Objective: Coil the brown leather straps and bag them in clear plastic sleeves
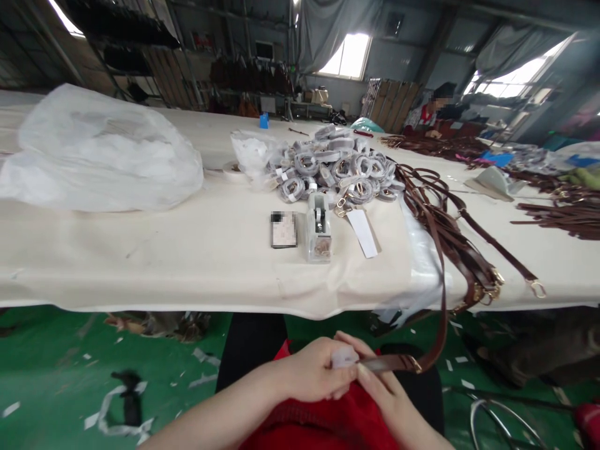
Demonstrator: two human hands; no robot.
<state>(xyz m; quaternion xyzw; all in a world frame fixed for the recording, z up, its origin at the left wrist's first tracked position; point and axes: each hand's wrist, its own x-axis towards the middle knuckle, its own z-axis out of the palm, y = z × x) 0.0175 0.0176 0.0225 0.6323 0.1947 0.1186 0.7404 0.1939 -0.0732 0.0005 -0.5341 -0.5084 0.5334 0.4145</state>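
Observation:
A brown leather strap (396, 363) runs from the bundle of brown straps (450, 244) on the table down to my lap. My left hand (314, 370) is closed around the strap's end, where a whitish translucent wrapping (344, 356) shows between the fingers. Beside it, touching, my right hand (385, 390) pinches the strap with its thumb on top. The very tip of the strap is hidden by my fingers. Ahead, near the table edge, stands a tape dispenser (319, 228). To its left lies a small dark-edged flat item (284, 230), its surface blurred out.
A heap of wrapped, coiled straps (337, 164) lies behind the dispenser, with a white tag (363, 232) in front. A large translucent plastic bag (107, 153) sits on the left of the cream-covered table (187, 262). Another person (424, 117) is at the far right. A metal-framed stool (492, 415) stands lower right.

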